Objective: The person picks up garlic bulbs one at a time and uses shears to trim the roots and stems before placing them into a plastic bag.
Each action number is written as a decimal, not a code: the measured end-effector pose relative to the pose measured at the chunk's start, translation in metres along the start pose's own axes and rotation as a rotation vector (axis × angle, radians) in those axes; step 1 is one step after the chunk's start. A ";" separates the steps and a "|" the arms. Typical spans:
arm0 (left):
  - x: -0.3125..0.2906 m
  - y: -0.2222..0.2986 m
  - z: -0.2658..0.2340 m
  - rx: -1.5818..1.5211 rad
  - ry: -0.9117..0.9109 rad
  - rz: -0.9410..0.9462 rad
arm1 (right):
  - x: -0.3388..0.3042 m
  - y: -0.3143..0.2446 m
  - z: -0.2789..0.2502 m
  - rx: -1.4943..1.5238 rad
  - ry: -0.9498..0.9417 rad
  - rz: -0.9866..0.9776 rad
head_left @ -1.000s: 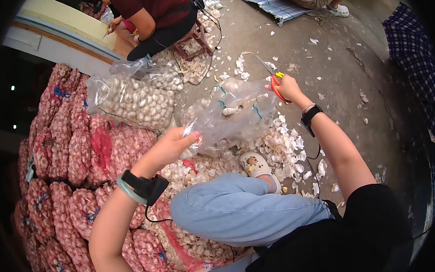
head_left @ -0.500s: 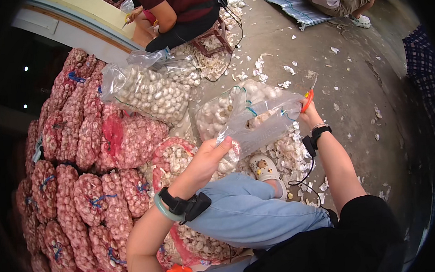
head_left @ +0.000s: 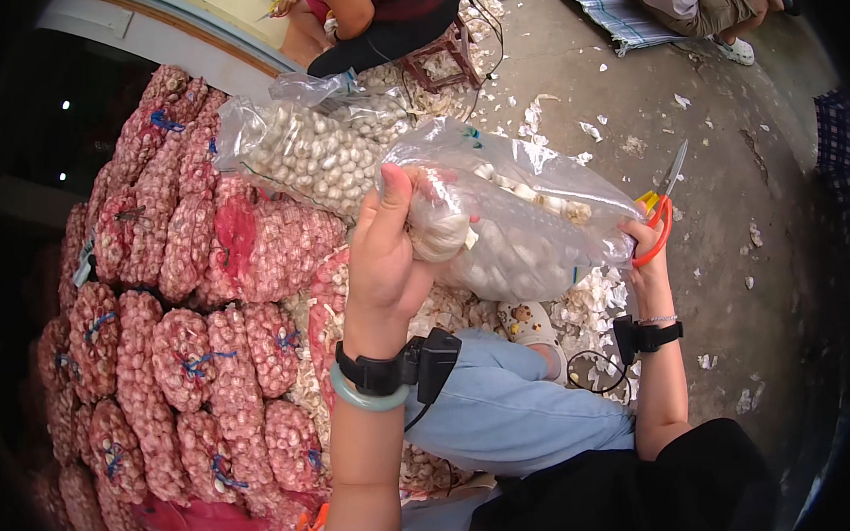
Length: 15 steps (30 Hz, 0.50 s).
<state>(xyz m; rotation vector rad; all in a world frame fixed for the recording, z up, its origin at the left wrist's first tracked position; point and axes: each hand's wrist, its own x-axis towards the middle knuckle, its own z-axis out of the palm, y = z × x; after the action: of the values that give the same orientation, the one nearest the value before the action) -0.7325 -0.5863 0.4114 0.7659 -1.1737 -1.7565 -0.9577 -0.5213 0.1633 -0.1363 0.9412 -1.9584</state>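
My left hand [head_left: 387,248] grips one end of a clear plastic bag of garlic [head_left: 515,226], thumb up, and holds it raised in front of me. My right hand [head_left: 644,244] holds the bag's other end and also has red-handled scissors [head_left: 662,210] hooked on its fingers, blades pointing up. Both wrists wear black bands; the left also has a pale green bangle. The bag hangs above my knee in light blue trousers [head_left: 511,406].
A pile of red mesh sacks of garlic [head_left: 185,319] fills the left. Another clear bag of garlic [head_left: 306,156] lies on top of it. Garlic skins [head_left: 593,304] litter the concrete floor. Two other people sit at the top, one on a small stool [head_left: 441,55].
Both hands have lifted the clear bag higher and closer to the camera. My left hand has shifted right and now grips the bag's end tightly.
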 end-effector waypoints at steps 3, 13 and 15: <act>0.014 0.020 -0.007 -0.100 -0.026 0.036 | -0.006 -0.018 0.019 -0.018 -0.027 -0.035; -0.024 0.063 -0.161 -0.467 0.041 0.386 | -0.033 -0.039 0.192 -0.323 -0.386 -0.198; -0.047 0.073 -0.202 -0.530 0.170 0.458 | -0.029 -0.010 0.233 -0.408 -0.572 -0.119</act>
<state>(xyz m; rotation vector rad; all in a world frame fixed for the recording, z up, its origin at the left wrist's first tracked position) -0.5183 -0.6378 0.4060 0.2880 -0.6526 -1.4793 -0.8450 -0.6265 0.3408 -0.9498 0.9371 -1.6607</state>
